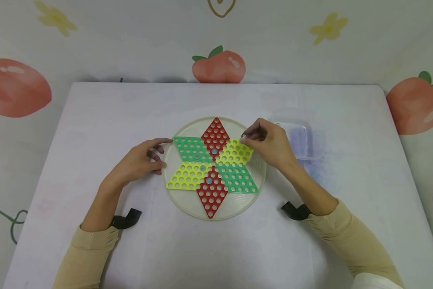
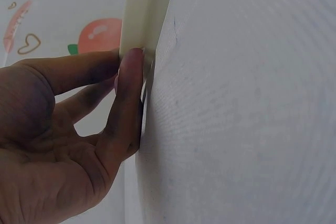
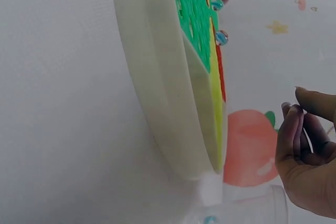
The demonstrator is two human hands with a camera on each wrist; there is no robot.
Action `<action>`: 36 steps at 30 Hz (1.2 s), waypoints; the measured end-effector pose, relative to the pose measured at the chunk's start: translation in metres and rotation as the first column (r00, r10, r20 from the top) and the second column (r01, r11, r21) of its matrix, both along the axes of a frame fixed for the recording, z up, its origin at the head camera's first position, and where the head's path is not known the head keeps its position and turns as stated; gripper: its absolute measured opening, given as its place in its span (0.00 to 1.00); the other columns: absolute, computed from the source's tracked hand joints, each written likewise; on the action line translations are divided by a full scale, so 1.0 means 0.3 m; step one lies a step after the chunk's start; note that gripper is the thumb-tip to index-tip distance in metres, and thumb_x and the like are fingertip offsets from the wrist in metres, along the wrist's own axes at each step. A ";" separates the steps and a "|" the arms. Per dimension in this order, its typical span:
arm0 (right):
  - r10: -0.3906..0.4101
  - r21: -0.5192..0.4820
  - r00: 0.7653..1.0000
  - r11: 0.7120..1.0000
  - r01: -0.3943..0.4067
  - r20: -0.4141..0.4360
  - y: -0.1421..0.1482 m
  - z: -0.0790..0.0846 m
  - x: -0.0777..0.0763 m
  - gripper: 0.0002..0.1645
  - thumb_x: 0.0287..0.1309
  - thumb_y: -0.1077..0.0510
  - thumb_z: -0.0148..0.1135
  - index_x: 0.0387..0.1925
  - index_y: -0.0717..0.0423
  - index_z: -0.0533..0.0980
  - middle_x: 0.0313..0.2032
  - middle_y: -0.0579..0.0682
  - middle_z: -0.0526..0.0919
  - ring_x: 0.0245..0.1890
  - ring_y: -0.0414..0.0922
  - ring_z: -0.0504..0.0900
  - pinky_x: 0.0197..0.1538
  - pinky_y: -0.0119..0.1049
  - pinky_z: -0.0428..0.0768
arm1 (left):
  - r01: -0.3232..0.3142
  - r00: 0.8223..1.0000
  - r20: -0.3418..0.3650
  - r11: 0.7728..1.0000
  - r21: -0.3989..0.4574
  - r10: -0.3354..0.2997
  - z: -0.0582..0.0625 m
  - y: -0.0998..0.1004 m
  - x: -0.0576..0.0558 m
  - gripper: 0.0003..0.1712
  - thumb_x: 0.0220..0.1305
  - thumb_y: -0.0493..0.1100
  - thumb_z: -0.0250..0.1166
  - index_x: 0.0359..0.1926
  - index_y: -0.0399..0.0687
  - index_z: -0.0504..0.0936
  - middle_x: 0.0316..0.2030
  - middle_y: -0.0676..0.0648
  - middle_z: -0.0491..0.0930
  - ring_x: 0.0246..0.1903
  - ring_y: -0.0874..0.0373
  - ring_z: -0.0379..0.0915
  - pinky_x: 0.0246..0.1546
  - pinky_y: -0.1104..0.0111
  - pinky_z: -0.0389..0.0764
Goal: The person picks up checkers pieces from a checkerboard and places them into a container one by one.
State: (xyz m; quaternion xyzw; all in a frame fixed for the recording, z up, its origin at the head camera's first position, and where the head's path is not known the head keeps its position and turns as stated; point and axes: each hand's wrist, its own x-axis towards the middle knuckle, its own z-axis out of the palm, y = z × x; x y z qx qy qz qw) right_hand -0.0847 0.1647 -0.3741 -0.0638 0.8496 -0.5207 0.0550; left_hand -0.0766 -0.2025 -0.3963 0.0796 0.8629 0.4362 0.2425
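Observation:
A round, cream-coloured Chinese checkers board (image 1: 187,204) lies on the table, bearing a star of red, green and yellow holes. Several clear marbles with blue inside, one of them a marble (image 1: 209,181) on the lower red point, sit around the star's middle. Thumb and fingertips of my left hand (image 1: 138,162) touch the board's left rim, and the left wrist view shows them against its side wall (image 2: 149,9). Over the upper right yellow point, my right hand (image 1: 272,142) pinches a small glassy marble (image 1: 243,136) between thumb and fingertips, above the board.
A clear plastic box (image 1: 313,150) stands right of the board, partly behind the right hand and forearm. In the right wrist view, a blue marble (image 3: 211,220) shows in it. The table's far edge (image 1: 158,83) meets a fruit-patterned backdrop.

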 end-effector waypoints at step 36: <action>-0.127 -0.052 0.992 0.991 0.127 -0.003 0.188 0.027 0.009 0.14 0.56 0.60 0.73 0.44 0.63 0.83 0.38 0.47 0.87 0.36 0.39 0.85 0.42 0.25 0.81 | 0.012 1.000 -0.013 1.000 0.017 -0.012 -0.007 -0.004 0.000 0.38 0.60 0.29 0.67 0.70 0.49 0.68 0.50 0.40 0.70 0.41 0.48 0.74 0.34 0.65 0.85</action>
